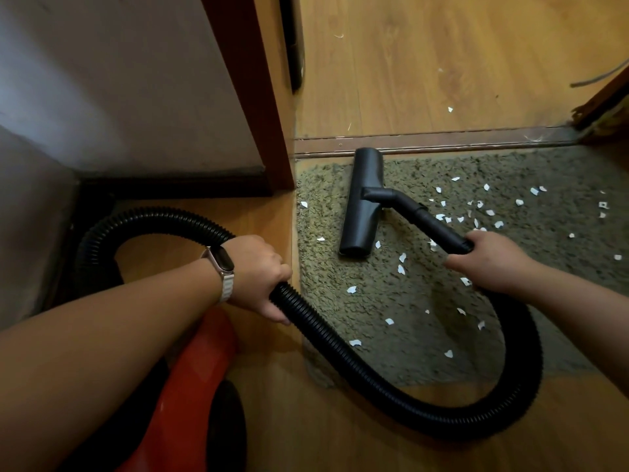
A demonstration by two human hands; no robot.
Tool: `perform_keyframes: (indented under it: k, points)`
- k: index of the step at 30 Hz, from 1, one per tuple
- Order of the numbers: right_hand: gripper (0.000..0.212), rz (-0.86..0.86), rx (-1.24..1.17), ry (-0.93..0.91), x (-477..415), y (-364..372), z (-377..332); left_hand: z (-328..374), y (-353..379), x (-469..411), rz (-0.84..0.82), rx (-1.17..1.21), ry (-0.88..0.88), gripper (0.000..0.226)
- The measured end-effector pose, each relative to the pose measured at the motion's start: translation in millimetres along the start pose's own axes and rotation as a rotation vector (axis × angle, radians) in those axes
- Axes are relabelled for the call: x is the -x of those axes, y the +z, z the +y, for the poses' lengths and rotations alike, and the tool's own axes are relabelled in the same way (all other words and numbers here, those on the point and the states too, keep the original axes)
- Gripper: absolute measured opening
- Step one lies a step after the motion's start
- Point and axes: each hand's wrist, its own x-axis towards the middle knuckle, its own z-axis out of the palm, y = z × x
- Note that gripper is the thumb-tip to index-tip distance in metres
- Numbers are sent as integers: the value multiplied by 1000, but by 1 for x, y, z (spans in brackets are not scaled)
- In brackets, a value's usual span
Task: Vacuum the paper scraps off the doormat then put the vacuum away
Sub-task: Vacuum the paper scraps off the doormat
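**Both hands on the vacuum, floor head at the doormat's left edge**

At 9 o'clock a pale wall (102,80) meets dark skirting in a tight corner. The red vacuum body (190,386) sits at 7 o'clock, hemmed between that corner and the mat. The ribbed black hose (340,349) arches out of the corner into the left hand (258,270), whose fingers are curled round it just off the doormat's (425,335) left edge; a watch (223,262) is on the wrist. From there the hose makes 1 wide loop toward 5 o'clock, crossing the mat's near edge onto bare floor, and rises to the right hand (490,260).

A brown door frame (252,97) stands at 11 o'clock, its foot at the mat's far left corner. The floor head (362,202) lies flat on the mat near that edge, its far tip at the threshold strip (442,141). The wand (432,221) slants toward 4 o'clock into the right hand, fingers wrapped round its end. Paper scraps (401,269) dot the mat, thickest from centre to 3 o'clock. A few lie on the open wooden floor (442,63) beyond the threshold, at 12 to 1 o'clock.
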Motion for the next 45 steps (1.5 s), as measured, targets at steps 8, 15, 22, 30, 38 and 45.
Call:
perform_keyframes:
  k: [8,15,22,30,38,45]
  points:
    - [19,-26,26,-158,1,19,-52,1,-6,1,-53,-30,10,73]
    - [26,-138,67,-131,0,35,-100,0,-1,1,-77,-31,32,72]
    - [30,-56,191,-118,5,36,-98,0,-2,1,-38,-32,32,75]
    - [21,-36,159,-74,-1,5,-52,-1,-4,0,-7,-18,-2,78]
    - [17,43,124,-142,2,9,-46,0,-7,-1,-2,-25,-14,78]
    - [18,2,143,-173,0,21,-52,-2,0,-3,-60,-14,-19,78]
